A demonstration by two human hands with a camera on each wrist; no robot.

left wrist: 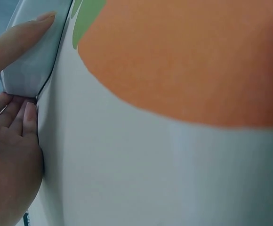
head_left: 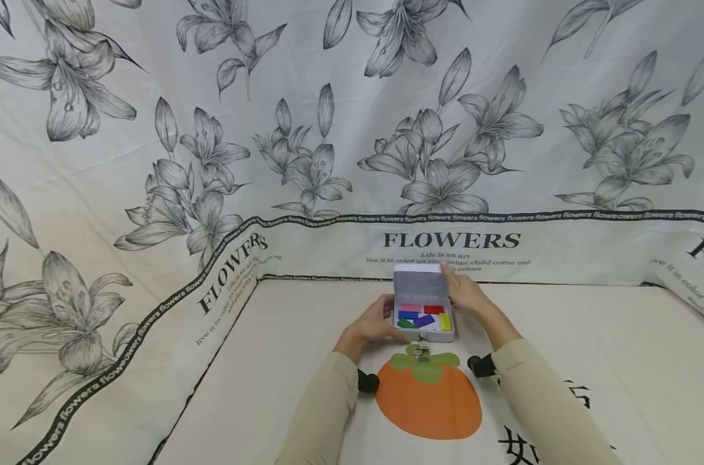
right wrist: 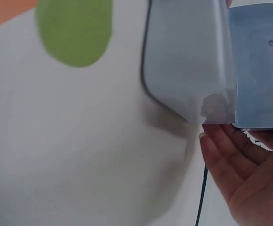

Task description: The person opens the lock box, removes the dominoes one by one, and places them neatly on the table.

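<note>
A small silver metal box (head_left: 441,336) stands on the table with its hinged lid (head_left: 420,284) raised. Several coloured blocks lie inside, among them a purple block (head_left: 424,320), a yellow block (head_left: 444,321) and a red block (head_left: 434,310). A metal latch (head_left: 422,349) hangs at the front. My left hand (head_left: 378,321) grips the box's left side, its thumb across the front wall in the left wrist view. My right hand (head_left: 467,292) holds the right side by the lid. In the right wrist view, its fingers (right wrist: 226,157) touch the box's side wall near the hinge.
The box is on a pale cloth printed with an orange persimmon (head_left: 427,403) and black characters (head_left: 517,445). Behind it and to the left, a hanging curtain (head_left: 305,248) with flower drawings meets the table. Black wrist cameras sit under both sleeves.
</note>
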